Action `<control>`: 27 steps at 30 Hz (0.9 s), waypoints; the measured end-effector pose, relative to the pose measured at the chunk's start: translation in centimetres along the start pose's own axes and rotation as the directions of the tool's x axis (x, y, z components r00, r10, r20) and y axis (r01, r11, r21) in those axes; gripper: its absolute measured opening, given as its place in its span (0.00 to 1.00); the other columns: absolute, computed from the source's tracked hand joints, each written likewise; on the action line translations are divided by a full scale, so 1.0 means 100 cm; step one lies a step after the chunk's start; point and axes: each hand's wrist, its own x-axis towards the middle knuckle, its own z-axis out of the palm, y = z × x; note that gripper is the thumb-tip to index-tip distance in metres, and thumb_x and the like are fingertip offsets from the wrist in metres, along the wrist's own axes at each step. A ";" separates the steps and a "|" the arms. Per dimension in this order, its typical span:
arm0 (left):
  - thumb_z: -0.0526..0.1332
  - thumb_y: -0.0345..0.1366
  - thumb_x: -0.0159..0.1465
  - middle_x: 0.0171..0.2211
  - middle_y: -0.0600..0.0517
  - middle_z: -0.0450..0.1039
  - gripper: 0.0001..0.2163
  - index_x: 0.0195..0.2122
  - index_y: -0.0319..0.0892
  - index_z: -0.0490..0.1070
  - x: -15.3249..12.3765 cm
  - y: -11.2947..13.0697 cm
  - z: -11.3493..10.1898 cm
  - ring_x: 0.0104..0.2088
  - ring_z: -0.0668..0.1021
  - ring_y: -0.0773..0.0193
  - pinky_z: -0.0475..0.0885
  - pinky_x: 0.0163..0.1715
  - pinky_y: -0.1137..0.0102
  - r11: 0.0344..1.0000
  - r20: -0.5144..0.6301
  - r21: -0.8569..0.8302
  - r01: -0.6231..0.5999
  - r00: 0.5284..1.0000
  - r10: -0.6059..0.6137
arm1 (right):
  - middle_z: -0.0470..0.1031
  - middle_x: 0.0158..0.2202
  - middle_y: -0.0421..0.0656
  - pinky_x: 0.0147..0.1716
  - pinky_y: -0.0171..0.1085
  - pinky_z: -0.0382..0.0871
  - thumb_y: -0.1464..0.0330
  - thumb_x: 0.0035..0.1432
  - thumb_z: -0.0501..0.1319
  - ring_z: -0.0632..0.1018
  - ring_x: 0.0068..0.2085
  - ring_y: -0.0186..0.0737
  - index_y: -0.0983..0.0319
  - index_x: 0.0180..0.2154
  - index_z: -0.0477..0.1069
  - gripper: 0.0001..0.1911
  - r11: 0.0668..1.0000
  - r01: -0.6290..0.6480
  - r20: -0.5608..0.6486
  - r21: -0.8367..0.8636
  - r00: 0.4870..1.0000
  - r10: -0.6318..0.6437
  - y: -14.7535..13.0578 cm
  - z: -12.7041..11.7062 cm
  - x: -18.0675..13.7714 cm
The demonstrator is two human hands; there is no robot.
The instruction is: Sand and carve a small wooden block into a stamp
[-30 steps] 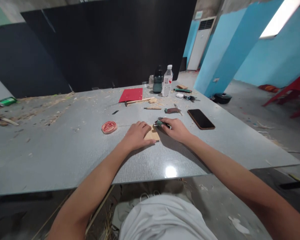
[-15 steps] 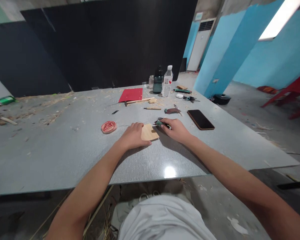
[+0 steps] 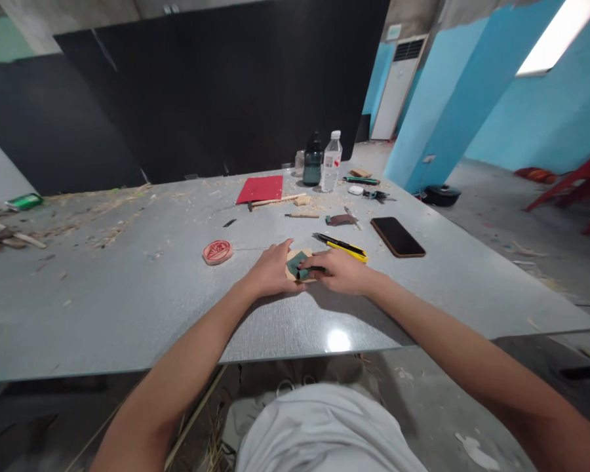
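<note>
My left hand (image 3: 271,269) grips the left side of a small flat wooden board (image 3: 291,257) that lies on the table. A curled dark green piece of sandpaper (image 3: 297,263) rests on the board's top, held and pressed by the fingers of my right hand (image 3: 341,270). Those fingers cover part of the sandpaper and the board's right side. Just beyond my right hand lies a yellow and black utility knife (image 3: 344,246). A round wooden piece with a red carved design (image 3: 217,251) sits left of my left hand.
A phone (image 3: 398,236) lies to the right. Farther back are a brown curled strip (image 3: 341,219), a thin wooden-handled tool (image 3: 301,216), a red sheet (image 3: 260,189), a clear water bottle (image 3: 331,162) and a dark bottle (image 3: 313,164). Wood shavings (image 3: 111,236) litter the left side.
My right hand has moved left and nearer, bringing the green sandpaper from beside the board onto its top. The yellow knife now shows beyond that hand. My left hand stays on the board.
</note>
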 end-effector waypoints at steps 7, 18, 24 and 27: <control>0.76 0.57 0.52 0.67 0.34 0.67 0.59 0.78 0.39 0.49 -0.002 0.001 -0.005 0.65 0.71 0.34 0.68 0.64 0.45 0.999 0.033 -0.003 0.042 0.999 -0.042 | 0.87 0.41 0.49 0.36 0.38 0.62 0.74 0.65 0.59 0.82 0.38 0.46 0.60 0.55 0.83 0.21 0.962 -0.169 -0.073 -0.214 0.985 0.157 0.011 0.003 0.006; 0.75 0.58 0.54 0.68 0.34 0.66 0.59 0.79 0.40 0.47 -0.002 -0.001 -0.009 0.67 0.70 0.34 0.68 0.65 0.45 0.999 0.069 -0.005 0.044 0.997 -0.044 | 0.88 0.41 0.47 0.38 0.37 0.66 0.74 0.65 0.59 0.83 0.38 0.44 0.59 0.55 0.84 0.21 0.969 -0.154 -0.105 -0.192 0.985 0.136 0.015 0.006 0.009; 0.76 0.56 0.54 0.68 0.35 0.68 0.58 0.79 0.39 0.48 0.001 -0.006 -0.003 0.66 0.71 0.35 0.66 0.68 0.46 0.999 0.041 0.022 -0.037 0.999 0.036 | 0.88 0.41 0.46 0.39 0.36 0.68 0.72 0.66 0.61 0.84 0.38 0.43 0.57 0.54 0.84 0.19 0.995 0.032 -0.046 -0.091 0.998 -0.037 0.013 0.010 -0.005; 0.75 0.57 0.54 0.69 0.34 0.65 0.58 0.79 0.40 0.49 0.000 -0.005 -0.007 0.68 0.69 0.34 0.67 0.67 0.45 1.000 0.052 0.012 -0.005 0.999 0.004 | 0.88 0.43 0.48 0.39 0.37 0.69 0.73 0.66 0.59 0.84 0.38 0.44 0.58 0.54 0.84 0.20 0.986 -0.117 -0.122 -0.120 0.987 0.103 0.019 0.007 0.004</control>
